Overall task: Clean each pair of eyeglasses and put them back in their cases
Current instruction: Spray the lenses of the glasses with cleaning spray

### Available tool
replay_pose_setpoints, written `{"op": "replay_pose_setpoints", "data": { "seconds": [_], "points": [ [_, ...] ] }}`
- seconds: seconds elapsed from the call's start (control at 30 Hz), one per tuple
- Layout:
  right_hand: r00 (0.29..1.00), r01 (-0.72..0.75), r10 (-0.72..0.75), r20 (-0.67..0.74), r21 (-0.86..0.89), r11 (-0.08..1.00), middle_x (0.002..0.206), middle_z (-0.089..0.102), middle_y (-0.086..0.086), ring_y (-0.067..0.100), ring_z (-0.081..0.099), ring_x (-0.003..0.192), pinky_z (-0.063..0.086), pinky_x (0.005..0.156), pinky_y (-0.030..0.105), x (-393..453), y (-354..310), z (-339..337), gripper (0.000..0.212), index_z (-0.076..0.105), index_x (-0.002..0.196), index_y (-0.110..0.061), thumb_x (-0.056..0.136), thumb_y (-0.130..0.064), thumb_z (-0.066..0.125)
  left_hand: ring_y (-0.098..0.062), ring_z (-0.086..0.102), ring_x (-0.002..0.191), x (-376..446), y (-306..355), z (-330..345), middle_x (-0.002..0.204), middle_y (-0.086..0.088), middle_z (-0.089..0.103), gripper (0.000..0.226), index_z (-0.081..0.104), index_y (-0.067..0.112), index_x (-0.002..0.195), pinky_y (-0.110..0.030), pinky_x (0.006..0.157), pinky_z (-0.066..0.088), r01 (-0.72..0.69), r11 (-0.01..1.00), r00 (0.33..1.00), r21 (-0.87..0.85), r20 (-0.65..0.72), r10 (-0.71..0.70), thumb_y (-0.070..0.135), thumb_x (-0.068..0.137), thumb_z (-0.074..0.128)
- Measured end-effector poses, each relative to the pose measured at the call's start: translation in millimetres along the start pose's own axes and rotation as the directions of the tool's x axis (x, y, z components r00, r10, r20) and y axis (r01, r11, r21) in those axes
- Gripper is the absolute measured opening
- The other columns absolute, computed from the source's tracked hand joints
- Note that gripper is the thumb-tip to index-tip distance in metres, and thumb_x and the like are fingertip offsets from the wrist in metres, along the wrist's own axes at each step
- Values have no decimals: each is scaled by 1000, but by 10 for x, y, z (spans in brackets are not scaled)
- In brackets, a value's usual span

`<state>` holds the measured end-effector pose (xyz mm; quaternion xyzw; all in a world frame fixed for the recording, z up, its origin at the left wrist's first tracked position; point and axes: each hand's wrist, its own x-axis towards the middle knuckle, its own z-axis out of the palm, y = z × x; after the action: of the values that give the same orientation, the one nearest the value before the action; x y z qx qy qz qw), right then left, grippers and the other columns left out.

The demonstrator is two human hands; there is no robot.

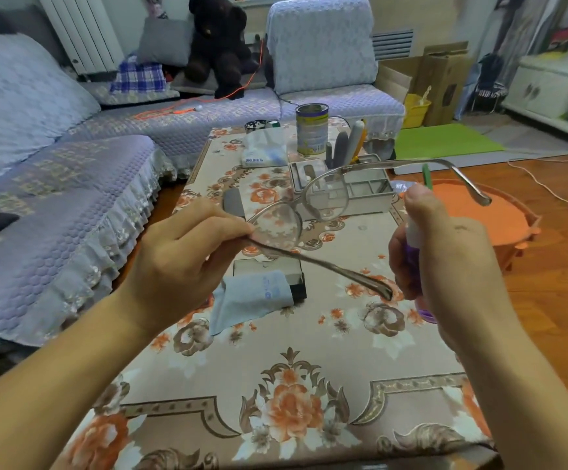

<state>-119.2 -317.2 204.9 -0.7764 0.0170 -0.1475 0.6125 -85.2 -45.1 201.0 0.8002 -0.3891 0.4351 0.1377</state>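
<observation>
Left hand (187,256) pinches the eyeglasses (309,205) at the near hinge, frame running up-right toward the spray bottle (414,232) gripped in the right hand (452,266), lenses just left of its nozzle.

My right hand (445,262) hides most of the spray bottle (414,232). The cloth (252,300) covers part of the open case (275,269), and its blue print is too small to read.

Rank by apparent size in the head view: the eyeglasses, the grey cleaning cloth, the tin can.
1. eyeglasses, held close to the camera, so this is appearance only
2. grey cleaning cloth
3. tin can, farthest away
</observation>
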Motion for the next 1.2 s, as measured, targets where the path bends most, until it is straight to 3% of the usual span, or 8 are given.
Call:
{"op": "replay_pose_setpoints", "data": {
  "seconds": [0.07,0.13,0.23,0.33,0.4,0.57,1.03,1.2],
  "points": [
    [1000,-14,14,4,2,1000,46,52,8,17,45,42,34,53,31,-10,15,4,81,57,58,2,88,-70,35,-25,65,77,14,44,8,83,-17,69,6,74,-5,94,-28,74,54,95,994,995,-59,-5,-95,-1,90,75],
    [999,-32,32,10,27,999,46,51,11,18,45,41,34,51,31,-24,38,18,83,56,57,3,87,-72,35,-20,68,75,55,177,37,81,-11,69,4,72,7,90,-20,73,53,433,863,895,-261,12,-446,4,92,74],
    [998,-46,44,33,58,997,46,51,11,20,46,41,36,51,33,-79,88,59,82,56,58,1,88,-72,35,-18,71,68,131,365,86,73,-7,70,8,70,15,82,-21,67,58,778,128,407,-615,337,-849,10,88,72],
    [996,-49,44,75,61,997,46,53,8,16,46,41,35,52,33,-193,163,116,81,57,60,-2,85,-75,34,-12,65,57,164,425,91,68,-7,66,5,74,10,70,-20,55,56,570,-489,89,-660,641,-762,9,74,70],
    [994,-28,26,107,24,999,46,53,10,11,45,40,34,51,31,-276,192,170,82,57,58,-3,82,-77,30,-10,63,54,185,420,76,69,-8,65,7,72,5,75,-20,50,55,419,-683,-20,-599,746,-666,3,71,68],
    [987,-1,2,164,-9,1000,53,50,20,14,38,41,31,49,29,-370,152,316,87,55,60,-1,80,-80,26,-10,61,55,170,350,111,71,-9,61,21,64,1,93,-19,50,56,318,-783,-62,-534,812,-580,1,73,67],
    [983,52,-39,180,-65,997,61,46,28,43,46,60,40,55,56,-365,39,547,93,48,69,10,86,-79,27,-9,62,57,114,300,210,84,-9,62,38,68,-3,117,-20,50,55,369,-758,-96,-538,789,-606,2,79,70],
    [985,80,-62,164,-107,991,57,46,26,42,45,58,37,52,54,-363,87,525,89,49,65,10,88,-73,26,-9,62,56,117,293,194,79,-8,62,16,69,-1,104,-19,51,56,382,-742,-96,-551,775,-625,2,89,66]
  ]
}}
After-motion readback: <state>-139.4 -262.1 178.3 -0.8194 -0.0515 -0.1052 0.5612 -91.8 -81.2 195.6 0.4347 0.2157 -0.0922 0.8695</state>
